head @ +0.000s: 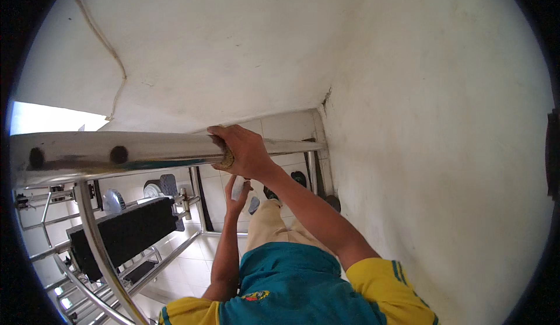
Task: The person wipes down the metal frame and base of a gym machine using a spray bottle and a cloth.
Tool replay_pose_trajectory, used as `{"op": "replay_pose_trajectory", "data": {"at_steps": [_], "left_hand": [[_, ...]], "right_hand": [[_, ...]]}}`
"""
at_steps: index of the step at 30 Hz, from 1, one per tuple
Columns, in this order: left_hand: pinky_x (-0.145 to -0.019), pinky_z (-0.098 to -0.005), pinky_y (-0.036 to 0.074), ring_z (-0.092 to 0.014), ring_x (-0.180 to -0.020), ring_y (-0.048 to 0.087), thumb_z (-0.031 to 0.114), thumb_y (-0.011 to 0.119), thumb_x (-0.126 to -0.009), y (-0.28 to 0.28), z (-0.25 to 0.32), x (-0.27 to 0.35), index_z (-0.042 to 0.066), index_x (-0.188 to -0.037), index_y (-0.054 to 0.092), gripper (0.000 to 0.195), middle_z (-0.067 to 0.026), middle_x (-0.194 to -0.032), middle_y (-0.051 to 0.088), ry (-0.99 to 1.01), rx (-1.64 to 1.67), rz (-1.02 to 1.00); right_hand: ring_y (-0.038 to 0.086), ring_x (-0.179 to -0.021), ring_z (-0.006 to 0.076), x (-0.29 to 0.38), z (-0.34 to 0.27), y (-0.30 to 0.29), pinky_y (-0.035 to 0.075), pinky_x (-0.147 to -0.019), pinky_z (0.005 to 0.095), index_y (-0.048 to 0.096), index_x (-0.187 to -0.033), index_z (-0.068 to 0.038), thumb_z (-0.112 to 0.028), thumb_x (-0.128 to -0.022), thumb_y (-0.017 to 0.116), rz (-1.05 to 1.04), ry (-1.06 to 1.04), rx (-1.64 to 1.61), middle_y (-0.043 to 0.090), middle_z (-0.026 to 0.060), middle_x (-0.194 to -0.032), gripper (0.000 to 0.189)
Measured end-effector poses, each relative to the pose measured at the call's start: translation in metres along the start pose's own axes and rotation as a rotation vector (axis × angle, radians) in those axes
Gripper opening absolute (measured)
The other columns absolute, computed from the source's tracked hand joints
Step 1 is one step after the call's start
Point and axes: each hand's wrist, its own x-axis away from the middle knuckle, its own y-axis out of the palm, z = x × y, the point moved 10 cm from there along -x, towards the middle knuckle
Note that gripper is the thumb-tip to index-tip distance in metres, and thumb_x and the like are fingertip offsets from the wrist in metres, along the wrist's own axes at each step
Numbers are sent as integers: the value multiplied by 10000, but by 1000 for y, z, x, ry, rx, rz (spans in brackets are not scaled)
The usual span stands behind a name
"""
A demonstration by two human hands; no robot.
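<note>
A thick polished metal tube [166, 147] runs across in front of me, with dark round spots near its left end. My right hand [247, 152] is wrapped over it from above and presses a brown, rough-looking pad [228, 156] around its surface. The fingers hide most of that pad. Below the tube, my left hand [234, 204] holds a small whitish object [237, 188], mostly covered by the fingers; its kind is unclear.
A metal-tube frame [94, 220] with a black padded board [127, 233] stands at lower left. White walls [415, 128] meet in a corner ahead, above a tiled floor [192, 272]. A cable [103, 38] hangs on the left wall. My feet [299, 178] are near a frame post [312, 172].
</note>
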Motion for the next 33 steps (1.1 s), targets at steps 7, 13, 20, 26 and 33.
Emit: {"op": "replay_pose_trajectory", "data": {"at_steps": [7,13,20,26,33], "left_hand": [[-647,-280,515,-128,-749,636,60,642,-874,5,-36,-50,-1,-1103,601,240,-69,-941,654,9,-59,-233],[-705,-294,532,-137,-776,647,25,611,-857,35,-56,-62,-9,-1055,600,202,-72,-941,655,-27,-152,-471],[-718,-288,521,-139,-787,640,11,606,-851,66,-115,-55,0,-1021,604,170,-73,-922,633,-43,-115,-663],[-707,-322,548,-185,-804,643,59,629,-882,115,-211,-77,-36,-1037,597,185,-122,-945,630,42,-102,-832],[-670,-293,528,-144,-739,645,55,636,-854,185,-262,-106,-4,-981,617,141,-75,-879,638,154,-93,-995]], "right_hand": [[632,-989,290,119,132,-11,534,-855,397,542,-1234,-127,-179,-587,860,15,278,239,640,81,-1060,724],[627,-993,309,132,143,-19,521,-878,418,550,-1229,-132,-177,-579,865,102,275,140,640,79,-1058,723],[647,-971,279,117,140,-8,530,-865,392,564,-1229,-143,-185,-567,881,-2,154,94,642,73,-1047,735],[651,-1032,258,270,324,-14,526,-910,343,591,-1204,-123,-181,-592,889,75,394,172,642,94,-1136,683],[636,-1075,308,375,447,-31,512,-920,401,536,-1289,-109,-397,-681,864,-2,479,265,643,121,-1158,749]]}}
